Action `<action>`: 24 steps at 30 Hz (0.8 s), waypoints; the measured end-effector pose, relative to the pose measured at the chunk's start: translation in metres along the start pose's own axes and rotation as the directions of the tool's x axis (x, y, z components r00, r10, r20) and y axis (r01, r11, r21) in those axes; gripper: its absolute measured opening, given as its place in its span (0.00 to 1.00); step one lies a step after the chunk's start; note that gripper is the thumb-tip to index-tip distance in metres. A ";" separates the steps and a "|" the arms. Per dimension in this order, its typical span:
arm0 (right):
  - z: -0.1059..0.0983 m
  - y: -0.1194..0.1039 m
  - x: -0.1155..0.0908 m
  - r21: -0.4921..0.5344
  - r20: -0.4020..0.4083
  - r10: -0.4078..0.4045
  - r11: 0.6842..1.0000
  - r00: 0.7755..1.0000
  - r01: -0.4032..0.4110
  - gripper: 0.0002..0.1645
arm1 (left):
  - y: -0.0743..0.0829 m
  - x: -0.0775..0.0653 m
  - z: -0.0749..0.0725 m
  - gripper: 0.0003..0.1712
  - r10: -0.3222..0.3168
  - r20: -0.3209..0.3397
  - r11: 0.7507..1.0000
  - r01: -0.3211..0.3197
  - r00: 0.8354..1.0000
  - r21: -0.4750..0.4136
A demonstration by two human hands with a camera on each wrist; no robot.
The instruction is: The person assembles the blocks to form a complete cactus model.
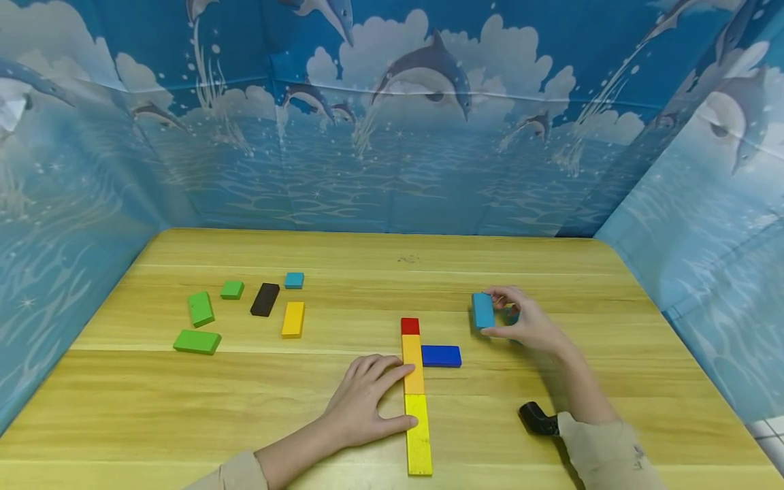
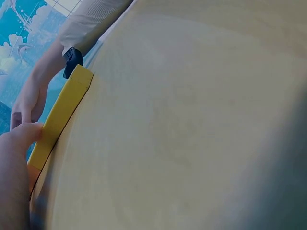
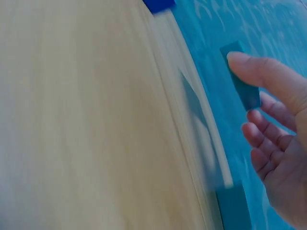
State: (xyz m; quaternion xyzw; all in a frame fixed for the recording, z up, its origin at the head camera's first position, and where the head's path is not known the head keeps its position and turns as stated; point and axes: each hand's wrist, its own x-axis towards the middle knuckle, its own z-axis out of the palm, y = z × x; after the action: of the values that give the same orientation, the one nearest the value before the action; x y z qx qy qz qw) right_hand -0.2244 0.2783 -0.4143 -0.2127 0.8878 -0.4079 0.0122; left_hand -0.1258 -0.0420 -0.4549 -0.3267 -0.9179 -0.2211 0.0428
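Note:
My right hand [image 1: 529, 327] pinches a light blue block [image 1: 483, 311] between thumb and fingers. In the right wrist view, this block [image 3: 242, 79] is held up off the table, its shadow falling on the wood below. Left of it, a red block [image 1: 410, 327], an orange block [image 1: 413, 364] and a yellow block [image 1: 419, 435] lie end to end in a column. A dark blue block [image 1: 442, 356] sticks out sideways from the orange one. The left hand [image 1: 367, 401] rests at the column, index fingertip on the orange block and thumb on the yellow block [image 2: 62, 115].
Loose at the left lie several green blocks [image 1: 197, 341], a black block [image 1: 265, 299], a yellow-orange block [image 1: 293, 320] and a small light blue block [image 1: 295, 280]. Another teal block [image 3: 233, 208] sits below the right hand. A dolphin-print curtain [image 1: 392, 170] borders the wooden table [image 1: 343, 272].

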 end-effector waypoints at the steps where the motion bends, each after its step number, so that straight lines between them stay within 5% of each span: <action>1: 0.003 -0.001 0.002 -0.001 0.005 -0.004 1.000 1.000 0.004 0.36 | 0.000 0.000 0.000 0.41 0.001 -0.001 1.000 -0.001 1.000 0.001; 16: 0.040 -0.007 0.020 0.067 0.124 0.043 0.996 0.991 -0.051 0.37 | 0.000 0.000 0.001 0.40 0.014 -0.013 1.000 -0.014 1.000 0.014; 24: 0.043 -0.007 0.021 0.056 0.135 0.059 0.996 0.989 -0.067 0.38 | -0.001 0.000 0.002 0.40 0.019 -0.022 1.000 -0.019 1.000 0.023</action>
State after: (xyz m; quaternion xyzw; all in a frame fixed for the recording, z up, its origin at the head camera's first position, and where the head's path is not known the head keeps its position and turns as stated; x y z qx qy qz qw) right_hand -0.2321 0.2356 -0.4343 -0.2108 0.8785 -0.4190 0.0910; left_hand -0.1262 -0.0420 -0.4566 -0.3324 -0.9167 -0.2138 0.0586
